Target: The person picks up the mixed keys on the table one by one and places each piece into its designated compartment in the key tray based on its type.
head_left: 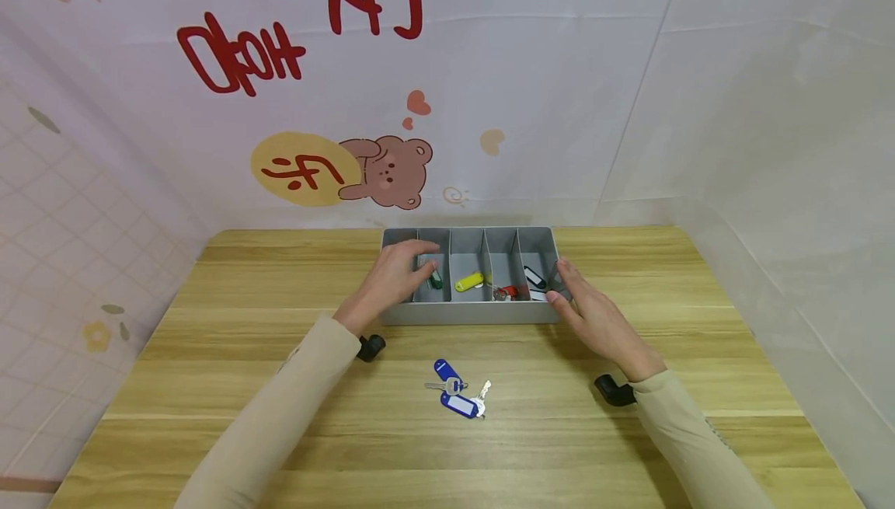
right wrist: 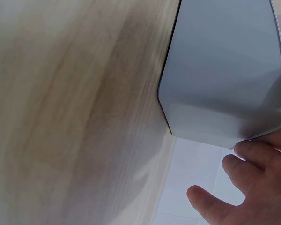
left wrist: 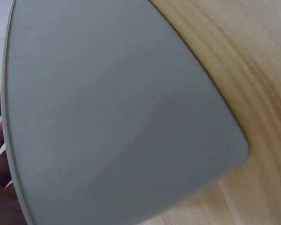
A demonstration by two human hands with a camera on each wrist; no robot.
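Note:
A grey divided tray (head_left: 470,313) stands on the wooden table. My left hand (head_left: 391,276) reaches over its left compartments, thumb and index finger apart above a green key tag (head_left: 437,280). The hand partly hides that compartment. At the tray's right end, my right hand (head_left: 594,318) touches the rim with loosely spread fingers. A yellow key tag (head_left: 469,282) lies in the middle compartment, with a red key tag (head_left: 509,291) in the one to its right. The rightmost compartment holds a black key tag (head_left: 534,277). In the left wrist view, the tray's wall (left wrist: 112,112) hides most of the hand.
Two blue key tags (head_left: 458,404) with silver keys (head_left: 482,398) lie on the table (head_left: 545,447) in front of the tray. A printed white cloth (head_left: 559,105) hangs behind the table. Black wrist devices (head_left: 615,391) sit beside both wrists.

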